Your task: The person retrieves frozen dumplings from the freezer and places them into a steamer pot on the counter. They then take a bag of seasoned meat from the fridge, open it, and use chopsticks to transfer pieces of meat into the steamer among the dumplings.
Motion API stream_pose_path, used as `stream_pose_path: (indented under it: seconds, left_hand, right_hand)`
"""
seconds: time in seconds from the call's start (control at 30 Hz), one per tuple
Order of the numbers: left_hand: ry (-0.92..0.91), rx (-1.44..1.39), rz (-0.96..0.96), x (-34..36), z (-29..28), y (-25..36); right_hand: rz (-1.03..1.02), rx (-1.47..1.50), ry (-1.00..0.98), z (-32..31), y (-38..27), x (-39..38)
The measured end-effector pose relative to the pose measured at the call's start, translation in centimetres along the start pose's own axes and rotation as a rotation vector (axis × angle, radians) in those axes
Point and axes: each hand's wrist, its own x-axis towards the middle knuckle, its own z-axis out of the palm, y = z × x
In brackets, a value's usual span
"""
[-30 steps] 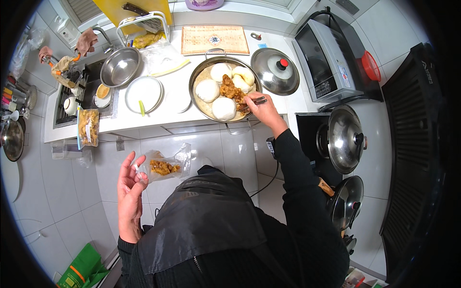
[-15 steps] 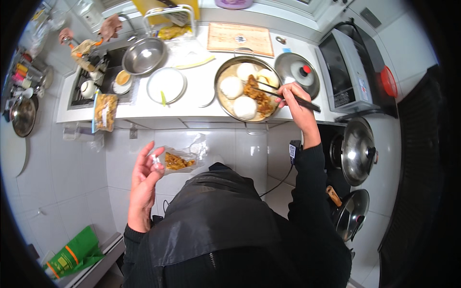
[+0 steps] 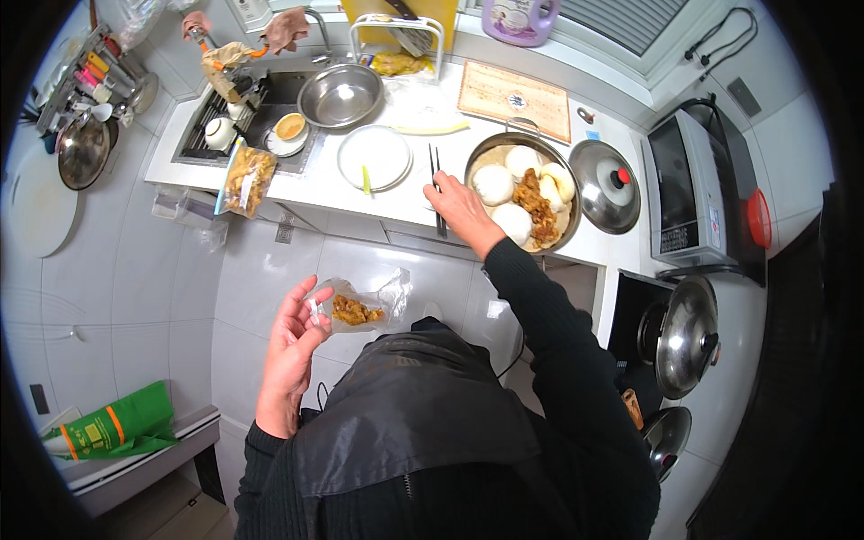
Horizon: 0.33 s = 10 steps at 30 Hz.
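My right hand (image 3: 463, 207) is closed on a pair of black chopsticks (image 3: 438, 162), over the counter just left of a steel pan (image 3: 474, 162). In the pan sit several round white buns (image 3: 493, 184), with a heap of brown saucy food (image 3: 536, 209) among them. Held up at my front, my left hand (image 3: 292, 337) pinches the rim of a clear plastic bag (image 3: 393, 292) between thumb and fingers. More of the brown food (image 3: 354, 310) lies at the bottom of that bag.
White plate (image 3: 375, 155) with a green strip on it stands left of the chopsticks. Behind are a steel bowl (image 3: 340, 95) and cutting board (image 3: 513, 101). Glass lid (image 3: 605, 187) and toaster oven (image 3: 688, 184) lie right. A zip bag (image 3: 248, 180) hangs over the counter's edge by the sink.
My right hand has moved left with the chopsticks, out of the pan and away from the brown food. My left hand still holds the bag. The view has shifted.
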Motion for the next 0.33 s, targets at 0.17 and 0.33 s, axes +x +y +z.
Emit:
stream_pose_path:
  seconds: [0.17, 0.33]
  left_hand:
    - [0.087, -0.018, 0.025, -1.5, -1.3, 0.1]
    - [0.172, -0.048, 0.036, -3.0, -3.7, -0.9]
  right_hand:
    - [0.026, -0.249, -0.212, 8.6, 3.2, 1.3]
    - [0.052, -0.275, -0.276, 13.3, 6.0, 0.7]
